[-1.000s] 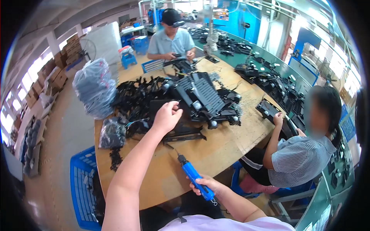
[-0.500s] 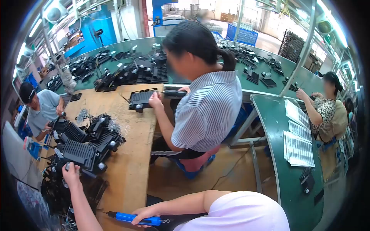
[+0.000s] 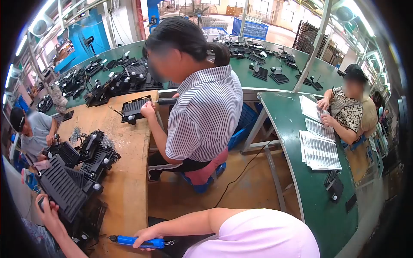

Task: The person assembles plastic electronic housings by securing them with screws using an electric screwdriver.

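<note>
My left hand [image 3: 49,213] is closed on the lower left edge of a black finned floodlight housing [image 3: 64,188], which stands tilted above the pile at the left. The fingers wrap round a dark rounded part of it. My right hand [image 3: 147,238] grips a blue electric screwdriver [image 3: 127,241] low over the wooden table, its bit pointing left. Under and beside the tilted housing lie more black housings [image 3: 97,161] with small white domes and loose cables.
Small screws [image 3: 105,142] lie scattered on the wooden table [image 3: 129,172]. A co-worker in a striped shirt [image 3: 202,112] sits ahead, handling another housing [image 3: 134,107]. Another person [image 3: 32,131] works at far left. On the green table at right are printed sheets [image 3: 318,148], near a third person.
My left hand has moved left and down, and the finned housing is now raised and tilted steeply. The right hand keeps the screwdriver. The view has shifted; the person at right now reaches to the sheets.
</note>
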